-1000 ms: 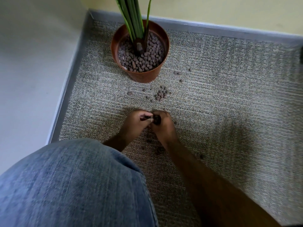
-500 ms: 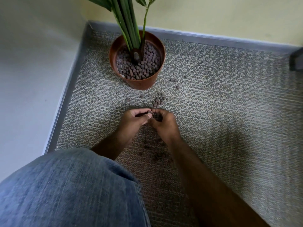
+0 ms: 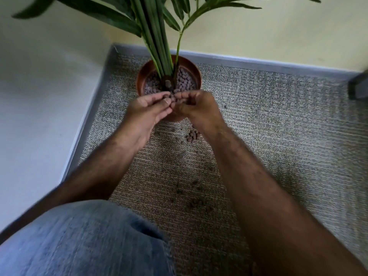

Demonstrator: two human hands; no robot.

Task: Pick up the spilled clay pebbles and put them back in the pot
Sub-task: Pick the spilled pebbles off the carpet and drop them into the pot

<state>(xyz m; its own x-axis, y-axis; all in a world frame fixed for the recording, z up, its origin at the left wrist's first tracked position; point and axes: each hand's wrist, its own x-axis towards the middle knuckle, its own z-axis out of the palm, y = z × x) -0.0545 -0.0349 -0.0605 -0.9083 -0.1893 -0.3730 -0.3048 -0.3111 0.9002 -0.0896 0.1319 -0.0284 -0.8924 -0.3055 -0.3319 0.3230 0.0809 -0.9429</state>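
A grey woven carpet [image 3: 278, 126] fills most of the view, bounded by a metal edging strip [image 3: 87, 124] along its 9 o'clock side and a skirting strip [image 3: 258, 63] along the wall at 12 o'clock; its wide stretch toward 3 o'clock lies open. A denim-clad knee [image 3: 83, 240] occupies 7 o'clock. The terracotta pot [image 3: 147, 71] stands in the corner at 12 o'clock, close to both edges, with green stems [image 3: 157, 36] rising from its pebble fill. The left hand [image 3: 147, 112] and right hand [image 3: 197, 108] meet over the pot's near rim, cupped together around a small clutch of clay pebbles [image 3: 172, 98]. A loose cluster of spilled pebbles [image 3: 192, 135] lies on the carpet just below the pot, with scattered ones trailing toward 6 o'clock.
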